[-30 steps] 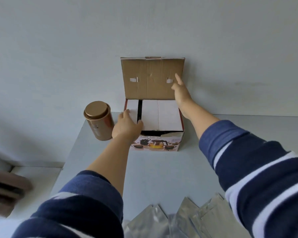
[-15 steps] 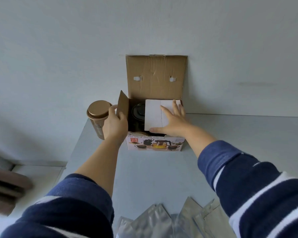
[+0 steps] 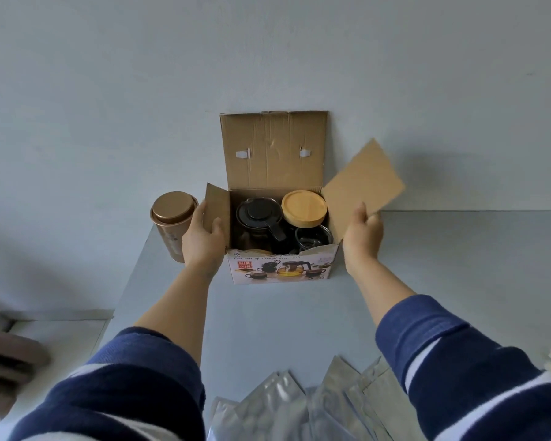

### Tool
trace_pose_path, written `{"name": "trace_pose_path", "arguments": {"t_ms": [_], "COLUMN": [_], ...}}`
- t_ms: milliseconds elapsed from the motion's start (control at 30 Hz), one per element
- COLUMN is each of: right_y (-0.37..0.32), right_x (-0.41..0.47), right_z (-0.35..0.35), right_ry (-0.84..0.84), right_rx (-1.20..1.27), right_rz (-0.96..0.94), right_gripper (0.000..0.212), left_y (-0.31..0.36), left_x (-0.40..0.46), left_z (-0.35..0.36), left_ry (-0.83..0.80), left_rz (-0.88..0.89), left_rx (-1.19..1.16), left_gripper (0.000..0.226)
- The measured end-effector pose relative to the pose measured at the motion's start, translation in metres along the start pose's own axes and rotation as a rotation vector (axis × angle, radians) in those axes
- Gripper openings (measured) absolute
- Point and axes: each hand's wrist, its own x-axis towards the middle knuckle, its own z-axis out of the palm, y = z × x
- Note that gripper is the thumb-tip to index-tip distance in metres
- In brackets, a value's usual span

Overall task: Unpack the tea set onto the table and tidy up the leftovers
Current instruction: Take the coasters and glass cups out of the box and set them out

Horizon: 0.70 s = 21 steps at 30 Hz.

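A cardboard tea set box (image 3: pixel 280 270) stands on the grey table (image 3: pixel 268 326) against the wall, its top lid upright. My left hand (image 3: pixel 202 235) grips the left side flap (image 3: pixel 216 211) and holds it out. Over on the other side, my right hand (image 3: pixel 361 232) grips the right side flap (image 3: pixel 363 183), folded outward. Inside the box I see a teapot with a black lid (image 3: pixel 259 218), a round wooden lid (image 3: pixel 303 207) and a glass cup (image 3: pixel 314 238).
A bronze tea canister (image 3: pixel 171 224) stands just left of the box, close behind my left hand. Several silver foil pouches (image 3: pixel 299 405) lie at the table's near edge. The table's left edge drops off beside the canister.
My right hand moved off the white inner flap and swung the right flap outward, uncovering the teapot, wooden lid and cup. My left hand still holds the left flap open.
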Motion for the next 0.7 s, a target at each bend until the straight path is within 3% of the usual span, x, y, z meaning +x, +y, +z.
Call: {"name": "trace_pose_path", "arguments": {"t_ms": [133, 233, 300, 333, 400, 533, 600, 700], "right_y": [0.019, 0.035, 0.042, 0.043, 0.037, 0.022, 0.015, -0.005], "right_x": [0.016, 0.01, 0.005, 0.002, -0.003, -0.001, 0.005, 0.009], "right_z": [-0.015, -0.021, -0.023, -0.024, -0.026, -0.019, -0.015, -0.008], "right_ry": [0.142, 0.002, -0.118, -0.191, -0.303, -0.299, -0.282, -0.304], "right_rx": [0.498, 0.444, 0.371, 0.312, 0.176, -0.149, -0.355, -0.564], "right_rz": [0.562, 0.792, 0.864, 0.862, 0.825, 0.634, 0.372, -0.083], "right_gripper": [0.047, 0.038, 0.012, 0.009, 0.022, 0.015, 0.019, 0.025], "left_y": [-0.003, -0.013, -0.012, -0.01, -0.008, -0.008, -0.003, 0.01], "left_x": [0.0, 0.003, -0.003, -0.006, -0.008, 0.005, 0.008, 0.011], "left_z": [0.003, 0.012, 0.019, 0.021, 0.025, 0.022, 0.018, 0.017], "left_ry": [-0.041, -0.158, -0.232, -0.243, -0.228, -0.208, -0.158, -0.035], "left_rz": [-0.072, -0.118, -0.111, -0.098, -0.084, -0.042, 0.057, 0.339], "left_rx": [0.08, 0.152, 0.241, 0.271, 0.275, 0.425, 0.611, 0.844], "left_gripper": [0.057, 0.069, 0.052, 0.044, 0.041, 0.043, 0.038, 0.029]}}
